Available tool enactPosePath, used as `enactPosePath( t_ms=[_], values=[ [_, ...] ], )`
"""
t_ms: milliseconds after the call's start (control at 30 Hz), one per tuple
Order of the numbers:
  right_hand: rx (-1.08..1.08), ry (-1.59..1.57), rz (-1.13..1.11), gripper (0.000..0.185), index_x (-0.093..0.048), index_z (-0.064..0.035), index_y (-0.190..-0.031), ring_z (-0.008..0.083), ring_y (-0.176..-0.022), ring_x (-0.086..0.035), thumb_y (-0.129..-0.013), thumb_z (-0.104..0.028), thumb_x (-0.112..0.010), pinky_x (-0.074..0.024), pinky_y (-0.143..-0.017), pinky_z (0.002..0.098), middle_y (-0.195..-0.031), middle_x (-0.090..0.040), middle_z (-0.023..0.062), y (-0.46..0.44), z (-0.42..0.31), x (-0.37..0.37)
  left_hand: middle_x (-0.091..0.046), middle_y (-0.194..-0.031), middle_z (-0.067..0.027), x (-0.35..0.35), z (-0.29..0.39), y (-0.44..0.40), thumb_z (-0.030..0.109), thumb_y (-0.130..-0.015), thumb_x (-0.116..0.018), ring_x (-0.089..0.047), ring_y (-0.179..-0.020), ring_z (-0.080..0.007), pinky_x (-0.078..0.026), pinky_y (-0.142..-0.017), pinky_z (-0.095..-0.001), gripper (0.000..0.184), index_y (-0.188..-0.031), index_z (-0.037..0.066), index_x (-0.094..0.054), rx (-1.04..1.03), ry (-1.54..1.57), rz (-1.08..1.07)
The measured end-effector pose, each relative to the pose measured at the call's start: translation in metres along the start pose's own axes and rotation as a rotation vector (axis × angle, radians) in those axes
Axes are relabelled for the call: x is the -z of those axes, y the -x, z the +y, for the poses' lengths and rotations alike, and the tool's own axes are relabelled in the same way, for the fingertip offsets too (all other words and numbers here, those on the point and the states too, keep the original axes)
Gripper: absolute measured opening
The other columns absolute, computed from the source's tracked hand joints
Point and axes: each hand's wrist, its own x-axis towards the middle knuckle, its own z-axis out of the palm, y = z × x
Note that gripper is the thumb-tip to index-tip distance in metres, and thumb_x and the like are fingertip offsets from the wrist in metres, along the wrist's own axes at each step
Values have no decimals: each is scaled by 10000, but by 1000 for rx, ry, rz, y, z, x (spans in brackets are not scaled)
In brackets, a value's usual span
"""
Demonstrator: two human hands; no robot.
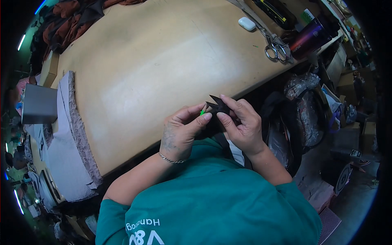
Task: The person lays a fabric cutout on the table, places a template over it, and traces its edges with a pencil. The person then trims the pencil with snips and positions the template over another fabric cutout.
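Above the near edge of the table, both hands meet in front of my chest. My left hand [181,127] is closed, pinching a thin bright green piece [202,111] between thumb and forefinger. My right hand [243,122] grips a small black piece with pointed tips [219,106] between thumb and fingers. Those tips point left, close to the left fingertips. Whether the black piece is cloth or a tool, I cannot tell. Part of it is hidden by the right fingers.
On the tan table [143,73], scissors [276,49], a white earbud case [246,23] and a purple tumbler [311,38] lie at the far right. Stacked grey fabric [75,139] covers the left end. Dark and rust-coloured cloth [73,24] is heaped at the back left.
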Motion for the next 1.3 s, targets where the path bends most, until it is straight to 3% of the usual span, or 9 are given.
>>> enactPosePath(
  t_ms=[133,267,433,567,767,933,1067,1200,1300],
  values=[
    [-18,94,202,289,-552,-14,-1004,129,-532,-460,-722,-61,-595,-397,-486,227,-661,-494,75,-9,30,-2,-555,-712,1,0,-8,4,65,-715,-631,-452,-563,-47,-362,-485,-180,206,-911,23,-585,-108,-106,-43],
    [-157,-239,210,307,-524,-4,-1042,69,-578,-451,-749,-73,-587,-404,-536,221,-731,-514,40,-8,32,-4,-550,-707,7,-1,-2,5,71,-727,-621,-451,-576,-42,-363,-492,-178,189,-907,26,-590,-12,-89,6],
    [-206,-577,-285,377,-492,-26,-1093,54,-712,-532,-737,-60,-611,-432,-642,175,-814,-587,32,-7,5,9,-566,-754,-11,-1,-2,5,74,-750,-594,-473,-605,-51,-381,-514,-179,179,-921,24,-585,22,-14,-31],
    [-55,-585,-281,357,-503,-20,-1077,81,-766,-550,-737,-50,-607,-451,-659,193,-852,-585,67,-8,4,-2,-578,-825,-39,-1,-1,7,73,-763,-573,-531,-695,-84,-435,-573,-201,198,-954,22,-571,22,43,-72],
    [-92,-593,-239,349,-518,-15,-1051,89,-810,-542,-718,-30,-621,-448,-667,195,-886,-578,71,-3,-3,-1,-583,-871,-50,2,-3,6,110,-765,-589,-550,-775,-104,-467,-681,-230,246,-985,5,-558,39,93,-88],
    [-150,-543,-168,414,-486,-19,-1074,66,-720,-493,-699,-85,-649,-405,-607,198,-835,-561,65,-9,12,7,-557,-782,-14,7,-5,2,116,-776,-572,-511,-636,-58,-423,-521,-179,226,-983,29,-550,22,47,-19],
    [-188,-18,144,443,-449,-9,-1067,156,-716,-528,-701,-182,-628,-417,-647,284,-762,-550,87,-71,73,44,-526,-713,7,10,-1,-1,153,-802,-539,-493,-590,-39,-385,-439,-150,216,-991,50,-523,31,149,53],
    [-129,773,317,409,-469,-36,-1035,308,-831,-496,-684,-179,-621,-409,-736,384,-903,-509,145,-150,132,76,-511,-695,8,14,-6,-2,183,-822,-509,-495,-590,-48,-398,-471,-157,203,-984,61,-506,0,233,19],
    [-85,1024,365,406,-486,-40,-1025,322,-943,-436,-674,-187,-629,-391,-774,412,-984,-473,145,-173,133,79,-504,-712,2,20,-8,-3,192,-823,-507,-495,-601,-57,-422,-532,-190,205,-978,59,-500,-8,305,31]
  ],
)
